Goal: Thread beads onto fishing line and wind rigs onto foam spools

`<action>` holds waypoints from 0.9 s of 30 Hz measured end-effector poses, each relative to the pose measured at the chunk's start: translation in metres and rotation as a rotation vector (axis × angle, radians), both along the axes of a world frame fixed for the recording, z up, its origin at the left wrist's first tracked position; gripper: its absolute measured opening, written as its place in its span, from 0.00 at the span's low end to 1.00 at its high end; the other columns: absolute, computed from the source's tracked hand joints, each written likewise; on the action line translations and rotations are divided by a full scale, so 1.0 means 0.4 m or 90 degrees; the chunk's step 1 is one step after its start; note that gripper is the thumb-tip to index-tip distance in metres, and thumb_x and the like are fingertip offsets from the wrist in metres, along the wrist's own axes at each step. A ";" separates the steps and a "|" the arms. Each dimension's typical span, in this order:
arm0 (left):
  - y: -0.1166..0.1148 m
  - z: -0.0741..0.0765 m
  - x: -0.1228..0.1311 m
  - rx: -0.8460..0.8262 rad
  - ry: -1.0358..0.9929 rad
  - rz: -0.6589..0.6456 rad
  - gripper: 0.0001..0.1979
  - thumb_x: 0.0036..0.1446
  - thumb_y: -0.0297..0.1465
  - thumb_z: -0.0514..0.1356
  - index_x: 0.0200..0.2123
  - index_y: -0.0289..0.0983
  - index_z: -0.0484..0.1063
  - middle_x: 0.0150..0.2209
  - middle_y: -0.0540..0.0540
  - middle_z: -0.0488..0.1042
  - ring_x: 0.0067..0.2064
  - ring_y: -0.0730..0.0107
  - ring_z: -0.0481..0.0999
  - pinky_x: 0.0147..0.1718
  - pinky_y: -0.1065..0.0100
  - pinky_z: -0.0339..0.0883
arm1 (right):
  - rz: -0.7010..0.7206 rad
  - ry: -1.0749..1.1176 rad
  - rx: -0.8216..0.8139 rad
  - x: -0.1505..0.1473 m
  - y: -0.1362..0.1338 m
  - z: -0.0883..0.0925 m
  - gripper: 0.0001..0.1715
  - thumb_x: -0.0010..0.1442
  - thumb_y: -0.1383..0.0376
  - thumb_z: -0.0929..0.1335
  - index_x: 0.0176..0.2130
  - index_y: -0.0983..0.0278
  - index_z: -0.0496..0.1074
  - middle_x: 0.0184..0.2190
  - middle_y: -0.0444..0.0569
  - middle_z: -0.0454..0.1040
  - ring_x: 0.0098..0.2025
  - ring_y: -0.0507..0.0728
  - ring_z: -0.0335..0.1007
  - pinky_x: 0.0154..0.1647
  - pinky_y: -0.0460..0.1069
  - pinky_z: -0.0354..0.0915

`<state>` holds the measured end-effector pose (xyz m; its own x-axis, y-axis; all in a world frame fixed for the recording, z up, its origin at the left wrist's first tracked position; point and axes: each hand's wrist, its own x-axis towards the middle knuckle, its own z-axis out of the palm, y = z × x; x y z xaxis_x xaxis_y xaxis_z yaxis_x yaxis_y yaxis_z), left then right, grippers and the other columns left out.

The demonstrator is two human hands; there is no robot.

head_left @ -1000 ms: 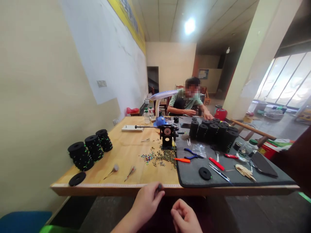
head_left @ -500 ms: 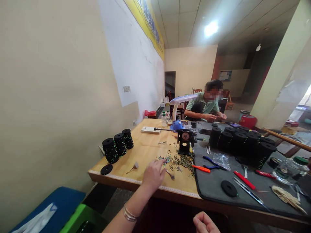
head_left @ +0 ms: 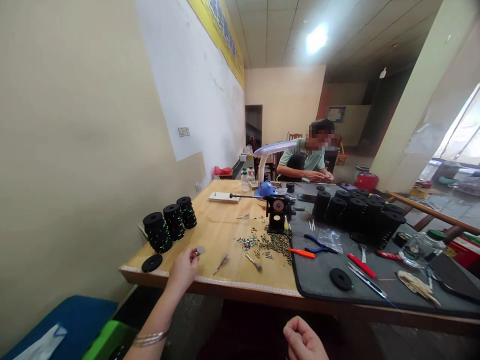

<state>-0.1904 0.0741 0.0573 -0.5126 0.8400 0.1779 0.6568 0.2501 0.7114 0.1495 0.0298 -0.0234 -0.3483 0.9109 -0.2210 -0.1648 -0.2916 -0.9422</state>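
My left hand (head_left: 184,269) is over the left part of the wooden table. Its fingers are pinched on a small bundle with a flared grey end (head_left: 201,250), whose narrow part the fingers hide. To its right lie two similar small bundles, one with a pale, reddish tip (head_left: 224,260) and one with a dark end (head_left: 255,262). Beyond them are scattered colored beads (head_left: 246,243) and a heap of small brassy parts (head_left: 279,244). In front of the table edge, my right hand (head_left: 304,338) is curled closed; anything inside is hidden.
Black spools (head_left: 158,232) stand at left beside a flat black disc (head_left: 152,263). A small black hand-crank device (head_left: 277,212) and a blue lamp (head_left: 265,189) occupy the middle. Blue-handled pliers (head_left: 318,244) and tweezers (head_left: 369,285) lie on the grey mat (head_left: 315,280). A person sits opposite.
My left hand has moved left from beside the beads to the bundle lying there and pinched it. A bundle with a reddish tip is now uncovered. The view has shifted slightly right.
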 end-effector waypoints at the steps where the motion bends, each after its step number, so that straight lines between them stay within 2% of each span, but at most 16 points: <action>1: -0.017 0.006 0.015 0.013 -0.035 -0.019 0.11 0.52 0.28 0.54 0.39 0.34 0.71 0.36 0.40 0.77 0.39 0.59 0.75 0.40 0.63 0.67 | -0.009 -0.001 -0.003 0.000 -0.004 0.005 0.32 0.41 0.38 0.69 0.25 0.61 0.58 0.06 0.30 0.48 0.11 0.44 0.37 0.15 0.42 0.36; 4: -0.088 0.016 0.111 0.024 -0.171 -0.111 0.14 0.52 0.34 0.56 0.40 0.34 0.71 0.31 0.46 0.75 0.32 0.66 0.74 0.29 0.69 0.67 | -0.042 0.007 -0.011 -0.009 -0.015 0.027 0.31 0.42 0.40 0.70 0.25 0.61 0.58 0.06 0.30 0.48 0.11 0.44 0.37 0.14 0.42 0.34; 5: -0.112 0.013 0.159 0.002 -0.323 -0.189 0.14 0.49 0.34 0.59 0.39 0.34 0.71 0.29 0.48 0.74 0.29 0.69 0.72 0.26 0.71 0.65 | -0.051 0.008 -0.006 -0.013 -0.019 0.035 0.30 0.43 0.40 0.70 0.26 0.61 0.59 0.07 0.30 0.49 0.11 0.44 0.37 0.14 0.42 0.34; 7: -0.153 -0.002 0.266 -0.064 -0.589 -0.281 0.13 0.44 0.31 0.64 0.36 0.34 0.73 0.26 0.51 0.71 0.26 0.74 0.69 0.23 0.74 0.62 | -0.059 0.007 0.008 -0.022 -0.024 0.048 0.29 0.44 0.41 0.70 0.26 0.62 0.59 0.07 0.31 0.51 0.11 0.44 0.39 0.15 0.42 0.34; 9: -0.177 -0.028 0.364 -0.141 -0.759 -0.304 0.11 0.41 0.29 0.67 0.32 0.34 0.74 0.23 0.53 0.68 0.23 0.78 0.66 0.20 0.76 0.57 | -0.060 0.005 0.014 -0.027 -0.029 0.055 0.28 0.46 0.42 0.69 0.26 0.62 0.60 0.07 0.31 0.53 0.11 0.44 0.40 0.15 0.42 0.35; 11: -0.187 -0.056 0.433 -0.175 -0.857 -0.308 0.11 0.40 0.28 0.68 0.31 0.34 0.74 0.24 0.53 0.68 0.24 0.79 0.66 0.19 0.77 0.55 | -0.059 -0.002 0.013 -0.026 -0.031 0.057 0.28 0.46 0.43 0.69 0.26 0.62 0.60 0.07 0.32 0.54 0.11 0.44 0.41 0.14 0.41 0.36; 13: -0.187 -0.077 0.468 -0.197 -0.898 -0.317 0.12 0.41 0.28 0.68 0.32 0.33 0.74 0.25 0.52 0.68 0.24 0.79 0.66 0.20 0.77 0.55 | -0.064 -0.014 0.011 -0.020 -0.033 0.055 0.28 0.46 0.43 0.69 0.26 0.62 0.60 0.07 0.32 0.55 0.11 0.44 0.42 0.14 0.41 0.37; 16: -0.184 -0.091 0.480 -0.225 -0.902 -0.328 0.11 0.42 0.27 0.68 0.33 0.33 0.75 0.25 0.52 0.69 0.24 0.79 0.67 0.21 0.77 0.57 | -0.081 -0.027 0.000 -0.011 -0.035 0.053 0.27 0.47 0.43 0.69 0.26 0.63 0.61 0.07 0.33 0.57 0.10 0.44 0.42 0.13 0.41 0.38; 22: -0.189 -0.096 0.482 -0.213 -0.868 -0.315 0.11 0.41 0.29 0.69 0.30 0.34 0.74 0.26 0.51 0.70 0.26 0.76 0.69 0.22 0.75 0.59 | -0.073 -0.054 0.018 -0.009 -0.033 0.056 0.27 0.47 0.43 0.69 0.26 0.62 0.60 0.07 0.34 0.59 0.10 0.44 0.44 0.13 0.41 0.40; 27: -0.189 -0.096 0.487 -0.211 -0.810 -0.347 0.12 0.41 0.32 0.69 0.29 0.34 0.72 0.24 0.51 0.70 0.26 0.75 0.69 0.21 0.75 0.59 | -0.089 -0.097 0.067 -0.012 -0.036 0.058 0.26 0.49 0.44 0.68 0.25 0.63 0.61 0.08 0.34 0.59 0.10 0.45 0.47 0.14 0.41 0.44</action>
